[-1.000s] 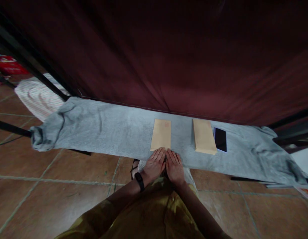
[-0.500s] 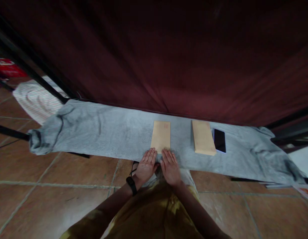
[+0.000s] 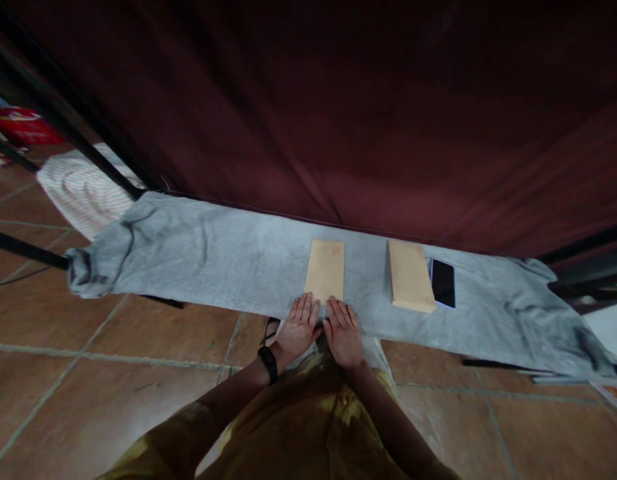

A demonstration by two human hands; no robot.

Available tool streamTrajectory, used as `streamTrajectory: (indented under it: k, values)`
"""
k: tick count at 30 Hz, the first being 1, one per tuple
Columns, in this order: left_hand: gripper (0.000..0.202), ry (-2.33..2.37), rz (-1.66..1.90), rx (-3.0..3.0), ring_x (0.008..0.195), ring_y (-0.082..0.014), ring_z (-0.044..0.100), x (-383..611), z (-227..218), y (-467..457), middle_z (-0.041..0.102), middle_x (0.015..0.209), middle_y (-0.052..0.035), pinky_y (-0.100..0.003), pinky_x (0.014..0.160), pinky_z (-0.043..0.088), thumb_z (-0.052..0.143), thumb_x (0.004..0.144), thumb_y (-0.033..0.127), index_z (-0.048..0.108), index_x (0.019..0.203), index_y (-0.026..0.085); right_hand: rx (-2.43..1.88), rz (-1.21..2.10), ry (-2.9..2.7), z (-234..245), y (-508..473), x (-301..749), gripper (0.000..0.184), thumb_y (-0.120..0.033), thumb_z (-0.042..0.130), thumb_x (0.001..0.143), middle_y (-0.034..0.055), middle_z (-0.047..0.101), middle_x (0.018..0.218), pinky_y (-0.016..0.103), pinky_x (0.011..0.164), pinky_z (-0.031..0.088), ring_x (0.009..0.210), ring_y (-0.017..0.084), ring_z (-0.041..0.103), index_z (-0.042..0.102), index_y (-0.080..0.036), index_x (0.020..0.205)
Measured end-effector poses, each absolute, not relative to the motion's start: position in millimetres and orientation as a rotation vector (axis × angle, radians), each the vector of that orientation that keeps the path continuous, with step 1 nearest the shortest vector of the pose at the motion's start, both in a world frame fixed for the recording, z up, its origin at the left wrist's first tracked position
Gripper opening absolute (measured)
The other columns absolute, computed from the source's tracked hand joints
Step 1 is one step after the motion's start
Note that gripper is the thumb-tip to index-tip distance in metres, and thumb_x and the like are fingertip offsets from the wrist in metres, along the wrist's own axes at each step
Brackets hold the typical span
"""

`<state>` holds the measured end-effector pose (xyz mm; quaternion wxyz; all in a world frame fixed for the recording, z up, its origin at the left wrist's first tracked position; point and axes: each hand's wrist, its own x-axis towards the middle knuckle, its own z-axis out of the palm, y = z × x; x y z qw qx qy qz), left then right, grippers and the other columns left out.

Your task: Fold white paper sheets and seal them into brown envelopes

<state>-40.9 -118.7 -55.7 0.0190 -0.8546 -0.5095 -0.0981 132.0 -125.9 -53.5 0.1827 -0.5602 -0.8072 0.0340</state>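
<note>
My left hand, with a black band on its wrist, lies flat and open on the near edge of a grey cloth. Beside it my right hand also rests flat with fingers stretched out. The fingertips of both hands touch the near end of a tan envelope lying lengthwise on the cloth. To its right is a stack of tan envelopes, and a black phone lies against that stack's right side.
A dark red curtain hangs behind the cloth. Black metal bars slant at the left, with a striped pale fabric and a red object beyond. Brown floor tiles lie below; my yellow clothing fills the bottom.
My two hands drew slightly apart and shifted a little left along the cloth's near edge; they stay flat at the envelope's near end. The envelopes and phone have not moved.
</note>
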Motion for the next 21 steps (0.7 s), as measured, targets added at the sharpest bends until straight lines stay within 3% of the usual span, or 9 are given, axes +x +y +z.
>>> streamTrajectory:
  k: [5,10,15,21]
  values:
    - [0.076,-1.605,-0.179,-2.648,0.149,-0.0423,0.028,-31.3,-54.2,-120.1,0.023,0.162,-0.0289,-0.064,0.119,0.024,0.058,0.093,0.036,0.027,0.158,0.010,-1.584,0.110,-2.287,-52.0,-127.9,131.8,0.050,-0.027,0.034,0.106,0.0096,0.041,0.159,0.049,0.122,0.024,0.147,0.025,0.036,0.040,-0.016,0.154]
    - [0.084,-1.625,-0.120,-2.652,0.150,-0.0430,0.025,-30.5,-51.7,-120.6,0.021,0.161,-0.0321,-0.062,0.119,0.025,0.064,0.090,0.038,0.025,0.158,0.007,-1.586,0.115,-2.274,-53.8,-129.8,135.1,0.051,-0.028,0.032,0.106,0.0124,0.043,0.157,0.051,0.121,0.024,0.146,0.026,0.038,0.040,-0.015,0.154]
    - [0.089,-1.649,-0.113,-2.649,0.151,-0.0411,0.021,-31.7,-53.2,-121.5,0.017,0.163,-0.0298,-0.063,0.120,0.022,0.065,0.090,0.040,0.020,0.160,0.010,-1.617,0.103,-2.242,-57.3,-133.5,144.0,0.051,-0.029,0.032,0.106,0.0152,0.046,0.155,0.052,0.120,0.025,0.143,0.027,0.041,0.041,-0.012,0.153]
    - [0.082,-1.649,-0.174,-2.621,0.151,-0.0388,0.023,-39.7,-54.8,-121.9,0.023,0.161,-0.0306,-0.057,0.121,0.026,0.063,0.092,0.042,0.027,0.156,0.005,-1.615,0.082,-2.174,-57.4,-135.0,150.3,0.048,-0.028,0.031,0.106,0.0122,0.051,0.152,0.052,0.119,0.026,0.141,0.028,0.044,0.046,-0.015,0.150]
